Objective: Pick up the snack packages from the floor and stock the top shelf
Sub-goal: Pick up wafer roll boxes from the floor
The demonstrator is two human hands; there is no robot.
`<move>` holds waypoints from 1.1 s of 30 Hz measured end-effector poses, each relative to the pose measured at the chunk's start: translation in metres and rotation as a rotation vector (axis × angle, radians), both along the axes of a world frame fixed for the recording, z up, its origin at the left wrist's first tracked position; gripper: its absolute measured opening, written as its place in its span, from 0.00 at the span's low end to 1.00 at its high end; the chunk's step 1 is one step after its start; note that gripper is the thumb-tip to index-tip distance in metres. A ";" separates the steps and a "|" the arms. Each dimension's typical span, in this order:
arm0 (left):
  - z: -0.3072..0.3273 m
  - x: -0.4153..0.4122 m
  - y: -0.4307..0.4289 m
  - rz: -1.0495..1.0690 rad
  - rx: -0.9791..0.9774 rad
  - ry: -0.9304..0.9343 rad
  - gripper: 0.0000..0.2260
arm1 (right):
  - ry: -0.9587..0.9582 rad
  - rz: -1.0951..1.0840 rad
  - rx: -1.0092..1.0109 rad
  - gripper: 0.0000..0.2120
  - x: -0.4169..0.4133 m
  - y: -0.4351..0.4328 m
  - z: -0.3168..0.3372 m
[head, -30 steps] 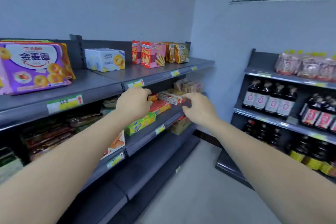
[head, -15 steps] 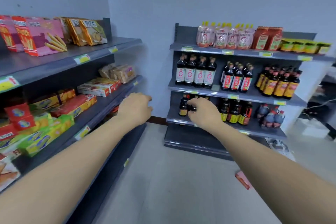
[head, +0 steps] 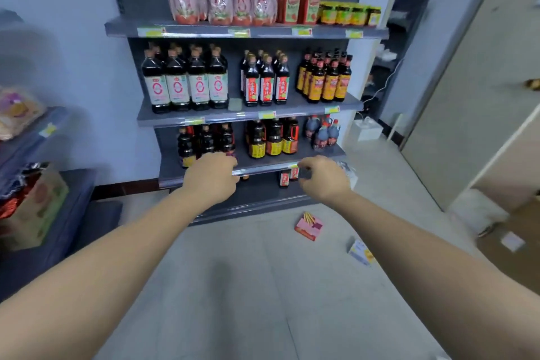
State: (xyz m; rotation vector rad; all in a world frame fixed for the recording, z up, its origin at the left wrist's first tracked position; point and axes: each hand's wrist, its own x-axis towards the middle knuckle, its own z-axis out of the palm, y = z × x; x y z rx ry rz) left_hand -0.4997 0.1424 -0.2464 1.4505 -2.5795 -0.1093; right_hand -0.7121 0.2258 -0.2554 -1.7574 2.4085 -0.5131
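Observation:
A pink and red snack box lies on the grey floor just in front of the sauce shelf. A smaller white and yellow snack box lies on the floor to its right. My left hand is stretched forward at mid height, fingers curled loosely, holding nothing. My right hand is level with it, fingers slightly apart and empty, well above and left of the two boxes. The snack shelf shows only as a blurred edge at far left.
A grey shelf unit of sauce bottles, pouches and jars faces me. A cardboard box sits low on the left shelving. At right are a doorway, a white box with cables and a cardboard piece.
My view has swung right from the snack shelves to the sauce shelf and tilted down. The two boxes on the floor have come into sight. Both hands stay outstretched and empty.

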 end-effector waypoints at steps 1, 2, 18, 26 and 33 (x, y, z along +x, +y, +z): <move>-0.007 -0.015 -0.007 -0.027 0.012 -0.014 0.13 | 0.000 -0.026 0.020 0.19 -0.014 -0.002 -0.005; -0.013 -0.031 -0.015 -0.052 0.020 -0.032 0.12 | -0.002 -0.047 0.035 0.19 -0.029 -0.004 -0.009; -0.122 -0.285 -0.120 -0.149 0.216 -0.165 0.14 | -0.095 -0.225 0.225 0.20 -0.266 -0.072 -0.107; -0.193 -0.392 -0.182 -0.196 0.311 -0.244 0.08 | -0.182 -0.268 0.373 0.20 -0.364 -0.129 -0.175; -0.261 -0.484 -0.246 -0.234 0.395 -0.292 0.06 | -0.276 -0.300 0.466 0.20 -0.449 -0.192 -0.240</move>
